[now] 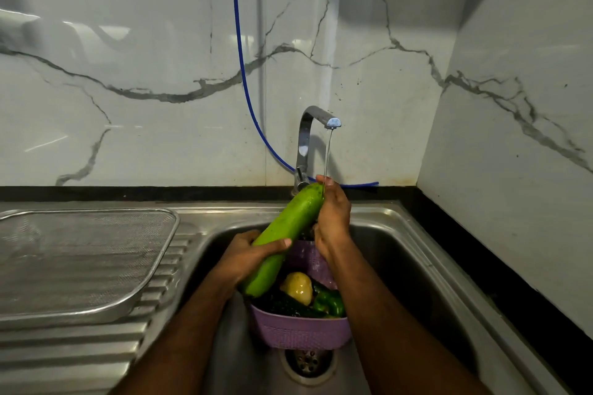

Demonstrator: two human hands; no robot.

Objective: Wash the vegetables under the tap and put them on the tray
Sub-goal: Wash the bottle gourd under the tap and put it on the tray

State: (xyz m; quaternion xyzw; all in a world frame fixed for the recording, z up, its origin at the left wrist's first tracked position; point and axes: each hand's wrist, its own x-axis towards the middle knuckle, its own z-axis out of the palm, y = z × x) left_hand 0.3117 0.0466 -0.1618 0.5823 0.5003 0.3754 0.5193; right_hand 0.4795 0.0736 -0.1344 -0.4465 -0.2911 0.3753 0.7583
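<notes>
Under the tap point(316, 125), in the thin stream, the gourd point(286, 236) slants over the sink point(401, 250): the left hand point(245, 255) wraps its lower half with the thumb across the top, and the right hand point(333, 213) curls round the upper end, fingertips at the tip where the water lands. To wash well, judged: turn the gourd in the left grip while the right rubs along it, keeping the wet skin from slipping. Below the wrists the basket point(300, 332) holds the other vegetables; the tray point(77, 263) lies well left of the left fingers.
</notes>
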